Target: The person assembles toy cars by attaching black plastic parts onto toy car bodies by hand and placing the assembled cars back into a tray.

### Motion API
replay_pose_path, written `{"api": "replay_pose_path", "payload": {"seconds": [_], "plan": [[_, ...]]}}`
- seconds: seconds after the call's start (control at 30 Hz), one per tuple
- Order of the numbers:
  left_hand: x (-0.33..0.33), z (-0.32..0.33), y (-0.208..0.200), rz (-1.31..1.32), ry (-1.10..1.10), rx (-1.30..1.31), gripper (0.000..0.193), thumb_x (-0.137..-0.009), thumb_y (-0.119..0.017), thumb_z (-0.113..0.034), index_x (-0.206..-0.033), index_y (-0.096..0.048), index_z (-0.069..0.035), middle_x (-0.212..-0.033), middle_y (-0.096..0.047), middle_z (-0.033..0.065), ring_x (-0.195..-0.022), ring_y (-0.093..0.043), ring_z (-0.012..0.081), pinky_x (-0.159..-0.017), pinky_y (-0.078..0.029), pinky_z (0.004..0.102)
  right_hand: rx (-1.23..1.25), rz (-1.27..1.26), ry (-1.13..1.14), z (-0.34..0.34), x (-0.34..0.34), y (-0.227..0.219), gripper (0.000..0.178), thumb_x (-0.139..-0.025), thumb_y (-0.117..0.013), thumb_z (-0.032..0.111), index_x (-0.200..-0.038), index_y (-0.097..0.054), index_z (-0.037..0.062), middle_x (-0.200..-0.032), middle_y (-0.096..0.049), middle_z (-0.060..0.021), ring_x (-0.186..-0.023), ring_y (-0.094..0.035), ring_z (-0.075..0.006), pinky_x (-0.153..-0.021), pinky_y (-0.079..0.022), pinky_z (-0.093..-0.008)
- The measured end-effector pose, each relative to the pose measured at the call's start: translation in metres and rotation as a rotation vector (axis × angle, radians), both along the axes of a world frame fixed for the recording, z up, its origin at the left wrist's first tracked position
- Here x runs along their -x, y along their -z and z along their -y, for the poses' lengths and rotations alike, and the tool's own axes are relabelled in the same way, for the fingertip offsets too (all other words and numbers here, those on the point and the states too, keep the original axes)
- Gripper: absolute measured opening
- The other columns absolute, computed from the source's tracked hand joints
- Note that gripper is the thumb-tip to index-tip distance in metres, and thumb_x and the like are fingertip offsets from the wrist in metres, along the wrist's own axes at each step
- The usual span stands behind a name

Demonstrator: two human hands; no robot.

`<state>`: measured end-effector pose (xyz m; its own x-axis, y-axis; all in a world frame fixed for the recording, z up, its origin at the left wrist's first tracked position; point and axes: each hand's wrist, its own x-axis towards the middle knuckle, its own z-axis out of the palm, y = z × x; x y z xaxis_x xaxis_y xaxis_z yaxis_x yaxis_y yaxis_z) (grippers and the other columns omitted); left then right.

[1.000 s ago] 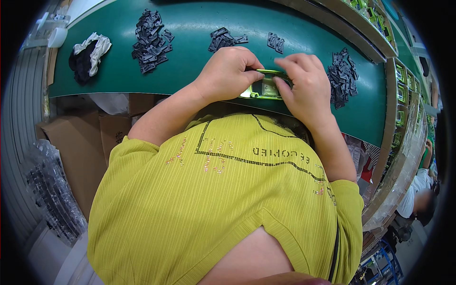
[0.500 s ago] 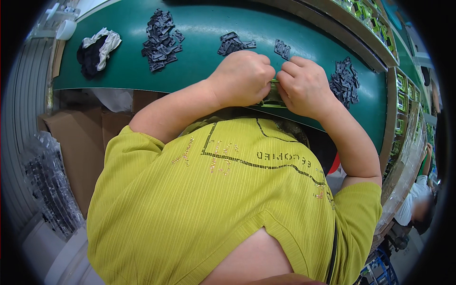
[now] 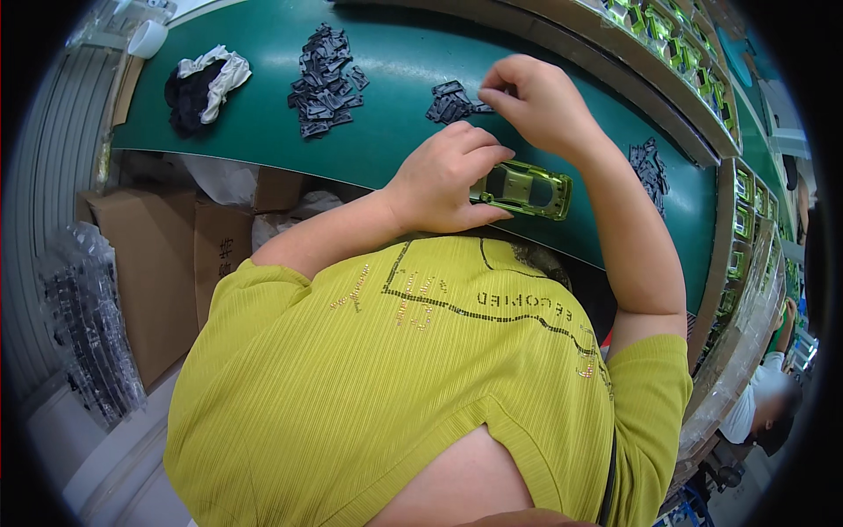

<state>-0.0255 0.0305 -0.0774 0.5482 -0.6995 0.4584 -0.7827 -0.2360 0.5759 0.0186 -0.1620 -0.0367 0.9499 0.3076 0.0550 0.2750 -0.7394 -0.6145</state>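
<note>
My left hand (image 3: 446, 178) grips one end of a translucent green toy car body (image 3: 534, 191) at the near edge of the green table, thumb on the near side and fingers on the far side. The car's other end, with dark windows, sticks out to the right. Farther off, my right hand (image 3: 540, 98) has its thumb and index finger curled together at the right edge of a small pile of black plastic parts (image 3: 450, 103). Whether a part is between those fingertips is too small to tell.
A larger heap of black parts (image 3: 325, 83) lies left of centre, another heap (image 3: 650, 171) at right beyond my forearm. Black and white cloths (image 3: 206, 88) lie at far left. Cardboard trays of green car bodies (image 3: 676, 48) border the back and right. A cardboard box (image 3: 145, 272) stands below.
My hands have come apart. The left keeps the car body, now more exposed, while the right has moved away to the small pile. The view has shifted slightly.
</note>
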Motion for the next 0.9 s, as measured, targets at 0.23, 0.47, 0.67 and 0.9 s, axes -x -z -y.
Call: {"api": "replay_pose_path", "payload": {"seconds": [0.23, 0.47, 0.67, 0.9], "plan": [[0.001, -0.003, -0.003, -0.016, -0.015, -0.015, 0.059, -0.067, -0.085, -0.032, -0.113, -0.065, -0.001, -0.109, -0.063, 0.0153, -0.1, -0.059, 0.0334, -0.088, -0.05, 0.0419, 0.207, -0.11, 0.13, -0.042, -0.035, 0.006, 0.036, -0.074, -0.081, 0.036, -0.09, -0.074, 0.0052, -0.092, -0.071, -0.0184, -0.088, -0.068, -0.0347, -0.078, -0.054, -0.0412], [-0.001, -0.003, -0.002, -0.014, 0.019, -0.006, 0.059, -0.066, -0.084, -0.034, -0.111, -0.065, -0.001, -0.1, -0.061, 0.0149, -0.094, -0.057, 0.0337, -0.083, -0.05, 0.0425, -0.208, -0.286, 0.091, -0.031, -0.04, 0.021, 0.025, -0.078, -0.08, 0.011, -0.098, -0.073, -0.0014, -0.08, -0.069, -0.0044, -0.071, -0.061, -0.013, -0.068, -0.052, -0.0286], [0.001, -0.008, -0.006, -0.078, 0.012, 0.061, 0.058, -0.064, -0.081, -0.02, -0.116, -0.063, 0.0, -0.112, -0.06, 0.016, -0.103, -0.056, 0.0347, -0.09, -0.049, 0.0423, -0.646, -0.362, 0.191, 0.002, 0.0, -0.022, 0.015, -0.083, -0.074, 0.007, -0.094, -0.073, -0.0035, -0.079, -0.07, -0.0065, -0.071, -0.063, -0.0118, -0.066, -0.051, -0.0258], [-0.005, -0.005, -0.011, -0.016, -0.026, 0.056, 0.056, -0.065, -0.08, -0.018, -0.116, -0.063, -0.001, -0.109, -0.06, 0.0139, -0.103, -0.056, 0.0329, -0.092, -0.049, 0.0404, -0.559, -0.011, 0.112, 0.036, 0.081, -0.026, 0.011, -0.076, -0.074, -0.005, -0.083, -0.071, 0.0018, -0.074, -0.062, -0.0032, -0.07, -0.06, -0.0127, -0.064, -0.049, -0.0272]]}}
